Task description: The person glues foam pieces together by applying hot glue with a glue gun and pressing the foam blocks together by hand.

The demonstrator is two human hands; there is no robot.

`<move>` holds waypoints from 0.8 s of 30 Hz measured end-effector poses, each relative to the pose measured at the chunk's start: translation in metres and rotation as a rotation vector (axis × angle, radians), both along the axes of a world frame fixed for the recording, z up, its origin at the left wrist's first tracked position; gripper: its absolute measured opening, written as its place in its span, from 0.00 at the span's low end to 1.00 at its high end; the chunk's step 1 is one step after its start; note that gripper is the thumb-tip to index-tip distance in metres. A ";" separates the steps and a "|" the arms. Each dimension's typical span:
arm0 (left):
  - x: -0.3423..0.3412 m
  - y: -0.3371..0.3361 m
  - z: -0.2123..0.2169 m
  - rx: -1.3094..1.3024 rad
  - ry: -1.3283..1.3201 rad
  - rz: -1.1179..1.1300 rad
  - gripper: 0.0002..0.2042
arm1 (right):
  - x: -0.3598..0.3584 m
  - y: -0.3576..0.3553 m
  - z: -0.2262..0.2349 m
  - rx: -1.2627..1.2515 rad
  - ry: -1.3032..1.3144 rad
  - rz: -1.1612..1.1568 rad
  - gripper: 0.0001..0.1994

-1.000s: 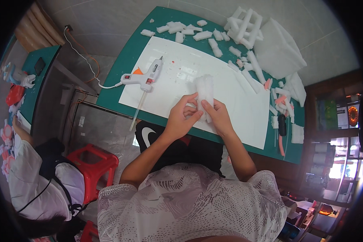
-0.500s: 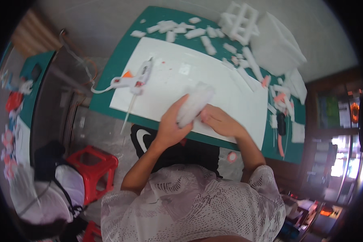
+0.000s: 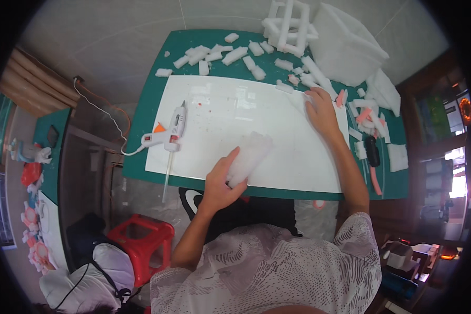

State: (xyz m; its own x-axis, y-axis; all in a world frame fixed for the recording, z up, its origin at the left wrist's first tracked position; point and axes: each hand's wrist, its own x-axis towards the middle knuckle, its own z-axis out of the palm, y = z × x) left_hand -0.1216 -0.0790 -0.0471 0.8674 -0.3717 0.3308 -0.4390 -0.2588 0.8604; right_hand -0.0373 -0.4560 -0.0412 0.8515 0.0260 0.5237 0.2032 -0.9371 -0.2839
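Holds foam block (image 3: 250, 156) in curled left hand (image 3: 221, 184) — could dent it by squeezing; can't tell hold in half-bent right hand (image 3: 322, 111).

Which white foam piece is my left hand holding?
The thick block in your left hand, over the white board; the other pieces lie toward the far and right sides of the green table.

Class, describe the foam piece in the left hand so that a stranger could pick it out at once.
Find the green table, then the white board lying on it. Toward the board's near edge, the left hand holds a thick, oblong white foam piece. It looks much bulkier than the loose foam scraps scattered beyond the board.
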 end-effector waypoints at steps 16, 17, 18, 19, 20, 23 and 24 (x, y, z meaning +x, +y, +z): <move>-0.009 -0.025 -0.007 0.166 -0.180 0.153 0.36 | -0.005 0.003 -0.011 0.351 0.057 0.020 0.09; -0.010 -0.023 -0.008 0.173 -0.197 0.149 0.36 | -0.004 0.006 -0.012 0.361 0.056 0.039 0.09; -0.011 -0.022 -0.009 0.178 -0.214 0.146 0.37 | -0.003 0.008 -0.013 0.369 0.057 0.059 0.09; -0.011 -0.022 -0.008 0.184 -0.217 0.172 0.37 | -0.003 0.009 -0.013 0.371 0.056 0.085 0.09; -0.012 -0.022 -0.007 0.172 -0.208 0.168 0.36 | -0.002 0.008 -0.013 0.367 0.059 0.094 0.09; -0.013 -0.025 -0.006 0.157 -0.213 0.185 0.36 | -0.003 0.006 -0.009 0.385 0.081 0.118 0.09; -0.014 -0.025 -0.006 0.152 -0.227 0.180 0.36 | -0.004 0.006 -0.008 0.408 0.098 0.108 0.10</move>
